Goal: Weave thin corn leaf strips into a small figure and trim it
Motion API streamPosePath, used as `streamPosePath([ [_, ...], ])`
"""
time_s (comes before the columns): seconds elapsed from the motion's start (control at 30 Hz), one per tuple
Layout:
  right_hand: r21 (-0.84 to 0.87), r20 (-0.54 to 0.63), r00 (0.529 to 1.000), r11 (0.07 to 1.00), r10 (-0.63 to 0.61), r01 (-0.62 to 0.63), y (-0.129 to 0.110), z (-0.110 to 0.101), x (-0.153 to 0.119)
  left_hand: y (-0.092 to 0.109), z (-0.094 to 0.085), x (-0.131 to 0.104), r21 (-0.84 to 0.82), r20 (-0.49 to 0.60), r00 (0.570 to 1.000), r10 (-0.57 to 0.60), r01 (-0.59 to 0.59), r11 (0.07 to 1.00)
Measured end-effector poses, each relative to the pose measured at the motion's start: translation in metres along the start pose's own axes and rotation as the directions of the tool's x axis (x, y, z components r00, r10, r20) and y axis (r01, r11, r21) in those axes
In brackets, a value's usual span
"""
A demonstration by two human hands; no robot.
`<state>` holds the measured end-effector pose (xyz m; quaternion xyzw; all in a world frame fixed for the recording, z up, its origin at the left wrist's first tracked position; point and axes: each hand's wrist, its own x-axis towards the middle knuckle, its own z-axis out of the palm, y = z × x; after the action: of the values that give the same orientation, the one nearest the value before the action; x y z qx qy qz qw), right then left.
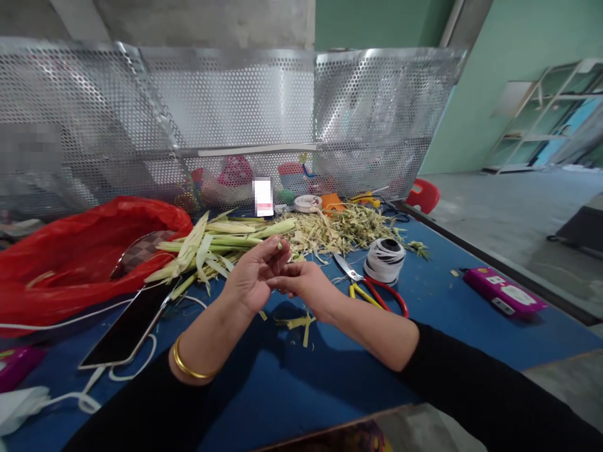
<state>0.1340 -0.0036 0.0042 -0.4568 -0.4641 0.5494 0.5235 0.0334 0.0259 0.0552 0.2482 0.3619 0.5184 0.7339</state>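
My left hand [257, 276], with a gold bangle on its wrist, is raised palm up over the table, its fingers curled round a small pale green piece [279, 245] that shows at the fingertips. Close beside it, my right hand [308, 285] has thumb and forefinger pinched together near the left fingers; a thin thread seems to run there, too fine to make out well. Long green stalks and leaves [226, 242] lie behind my left hand. Scissors with red handles [384, 295] and a yellow-handled tool [362, 295] rest right of my right hand, by a spool of white thread [385, 260].
On the blue table [301, 383] are a red bag [94, 232] and a phone with cables [132, 323] at left, dry plant scraps [339, 232] at the back, and a purple box [504, 290] at right. A perforated metal screen [226, 100] stands behind.
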Motion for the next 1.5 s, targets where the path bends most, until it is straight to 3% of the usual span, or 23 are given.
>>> streamPosePath([
  [0.13,-0.008,-0.039,0.999,1.0,0.016,-0.016,0.005,-0.01,0.001,-0.005,-0.005,0.005,-0.016,0.065,0.996,0.063,-0.062,0.998],
  [0.27,-0.128,-0.066,0.996,0.991,-0.056,0.047,0.001,-0.036,-0.007,-0.011,-0.012,0.015,0.036,0.03,0.997,0.065,-0.066,0.997],
  [0.37,-0.47,-0.059,0.99,0.879,-0.125,0.083,0.001,-0.06,-0.015,-0.019,-0.019,0.023,0.103,-0.012,0.999,0.043,-0.042,0.994],
  [0.6,-0.803,-0.134,0.96,0.595,-0.245,0.04,0.001,-0.11,-0.049,-0.021,-0.033,0.035,0.189,-0.096,0.993,0.071,-0.051,0.981],
  [0.63,-0.85,-0.128,0.956,0.527,-0.265,0.032,0.0,-0.115,-0.057,-0.019,-0.035,0.035,0.199,-0.099,0.992,0.08,-0.059,0.978],
  [0.73,-0.998,-0.067,0.948,0.034,-0.311,-0.059,0.0,-0.126,-0.08,-0.017,-0.04,0.032,0.237,-0.107,0.99,0.09,-0.063,0.97],
  [0.8,-0.982,-0.024,0.954,-0.174,-0.299,-0.079,0.001,-0.132,-0.093,-0.017,-0.043,0.029,0.268,-0.102,0.992,0.068,-0.038,0.963],
  [0.93,-0.925,0.004,0.961,-0.365,-0.277,-0.102,0.003,-0.142,-0.107,-0.019,-0.044,0.022,0.393,-0.08,0.997,0.001,0.031,0.919],
  [1.07,-0.858,-0.089,0.959,-0.469,-0.27,-0.212,0.003,-0.146,-0.115,-0.016,-0.043,0.014,0.454,-0.047,0.999,0.003,0.019,0.891],
  [1.13,-0.835,-0.102,0.939,-0.486,-0.327,-0.26,-0.002,-0.143,-0.12,-0.014,-0.042,0.009,0.464,-0.015,1.0,0.001,0.007,0.886],
  [1.23,-0.885,0.021,0.864,-0.411,-0.503,-0.218,-0.014,-0.13,-0.127,-0.014,-0.039,-0.002,0.471,0.059,0.998,0.02,-0.046,0.881],
  [1.33,-0.982,0.109,0.655,-0.184,-0.748,-0.047,-0.025,-0.105,-0.124,-0.018,-0.032,-0.016,0.481,0.178,0.982,0.067,-0.146,0.864],
  [1.43,-0.975,0.031,0.603,0.11,-0.797,0.195,-0.027,-0.074,-0.11,-0.025,-0.027,-0.028,0.475,0.267,0.96,0.082,-0.205,0.856],
  [1.5,-0.897,-0.05,0.661,0.325,-0.749,0.3,-0.023,-0.054,-0.097,-0.029,-0.026,-0.034,0.471,0.278,0.957,0.084,-0.212,0.856],
])
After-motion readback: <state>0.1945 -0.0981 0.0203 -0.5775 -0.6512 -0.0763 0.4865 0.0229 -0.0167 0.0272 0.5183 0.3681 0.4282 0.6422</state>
